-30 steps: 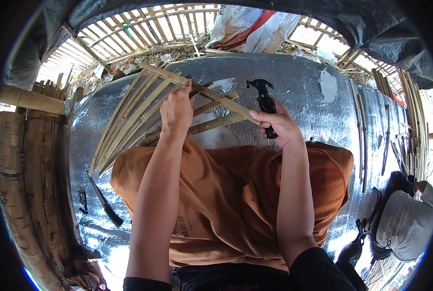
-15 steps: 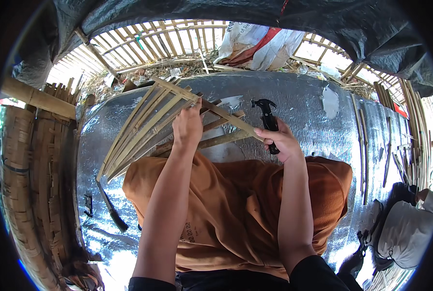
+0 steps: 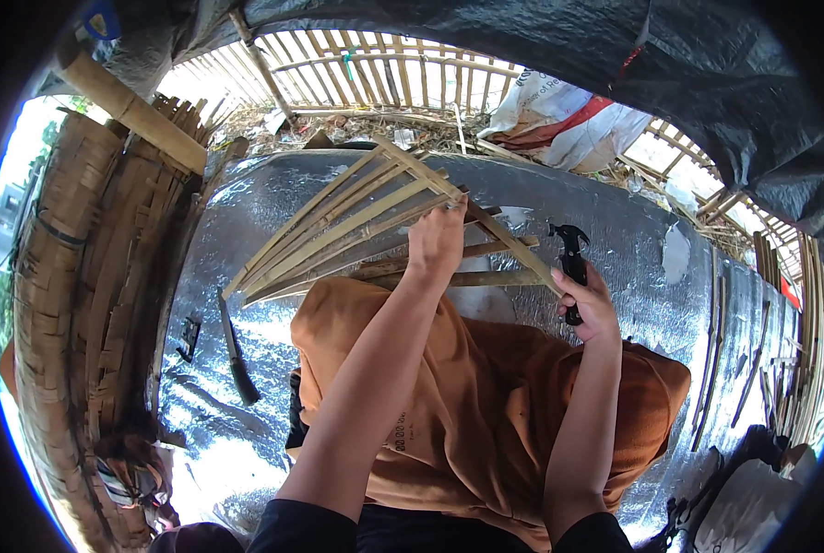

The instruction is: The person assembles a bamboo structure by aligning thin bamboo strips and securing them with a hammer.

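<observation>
Several bamboo strips [image 3: 356, 214] spread like a fan from a narrow end at the left, with a flat bamboo crosspiece [image 3: 513, 241] running slantwise over their wide end. My left hand [image 3: 438, 240] is closed on the crosspiece where the strips meet it. In my right hand [image 3: 589, 306] is a small black hammer [image 3: 573, 264], head up, its handle against the palm. The thumb of that same hand presses the crosspiece's lower right end. Brown cloth [image 3: 467, 405] covers my lap, just below the bamboo.
A long knife [image 3: 237, 355] with a dark handle lies on the silvery foil mat [image 3: 273, 230] to the left. Rolled woven bamboo [image 3: 61, 276] stands at far left. Thin sticks [image 3: 710, 359] lie at right, near a pale bag [image 3: 753, 507]. Behind are a slatted bamboo fence [image 3: 375, 69] and white sacking [image 3: 559, 115].
The view has swung left, so everything sits further right in the picture. Both hands keep their holds on the bamboo and the hammer.
</observation>
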Motion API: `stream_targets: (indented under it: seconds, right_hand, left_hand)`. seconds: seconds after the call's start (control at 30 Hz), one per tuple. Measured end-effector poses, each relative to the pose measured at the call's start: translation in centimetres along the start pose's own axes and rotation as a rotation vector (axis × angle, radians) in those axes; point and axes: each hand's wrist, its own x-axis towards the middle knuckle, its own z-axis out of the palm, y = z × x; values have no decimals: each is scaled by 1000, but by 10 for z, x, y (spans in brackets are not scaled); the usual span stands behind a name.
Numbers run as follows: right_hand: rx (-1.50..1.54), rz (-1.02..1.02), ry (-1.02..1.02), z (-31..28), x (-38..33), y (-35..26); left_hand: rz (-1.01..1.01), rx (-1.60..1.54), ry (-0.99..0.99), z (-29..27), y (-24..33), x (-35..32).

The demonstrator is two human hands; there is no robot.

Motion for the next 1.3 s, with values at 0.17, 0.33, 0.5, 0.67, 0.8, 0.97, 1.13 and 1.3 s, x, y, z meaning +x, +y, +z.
stream_targets:
  seconds: [0.17, 0.33, 0.5, 0.67, 0.8, 0.97, 1.13, 1.3]
  right_hand:
    - [41, 46, -26, -1, 2, 4]
    - [46, 33, -38, -8, 1, 6]
    - [60, 53, -37, 0, -1, 4]
    - [73, 74, -16, -3, 1, 6]
    - [45, 74, 0, -3, 2, 7]
    - [69, 90, -10, -6, 4, 9]
    - [100, 98, -22, -4, 2, 6]
    - [83, 108, -37, -1, 3, 8]
  left_hand:
    - [-84, -51, -144, -4, -2, 3]
    - [-90, -74, -117, -5, 5, 4]
    - [-99, -86, -121, -5, -3, 2]
    - [-86, -104, -96, -5, -1, 0]
    - [-66, -117, -99, -4, -2, 2]
    - [-81, -120, -140, -7, 2, 3]
    - [-64, -107, -105, -7, 1, 2]
    - [-82, -96, -138, -12, 0, 1]
